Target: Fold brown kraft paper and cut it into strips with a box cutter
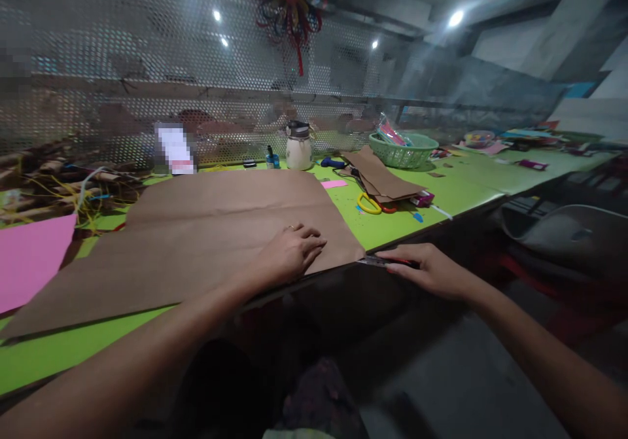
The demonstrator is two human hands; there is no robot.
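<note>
A large sheet of brown cardboard (196, 229) with a crease across it covers much of the green table (483, 174). My left hand (293, 250), a ring on one finger, lies on the cardboard near its front edge, palm down, fingers loosely spread. At the table's edge my right hand (424, 269) is closed round a utility knife (375, 262) with a red and black handle. The metal blade points left and meets the cardboard's right front corner. Part of the handle is hidden inside my fingers.
Yellow-handled scissors (367, 203) lie beside brown cardboard pieces (390, 176). Behind stand a green basket (405, 153) and a white jar (299, 151). Sticks (29, 177) and a pink sheet (32, 256) are at left. A chair (569, 236) stands at right.
</note>
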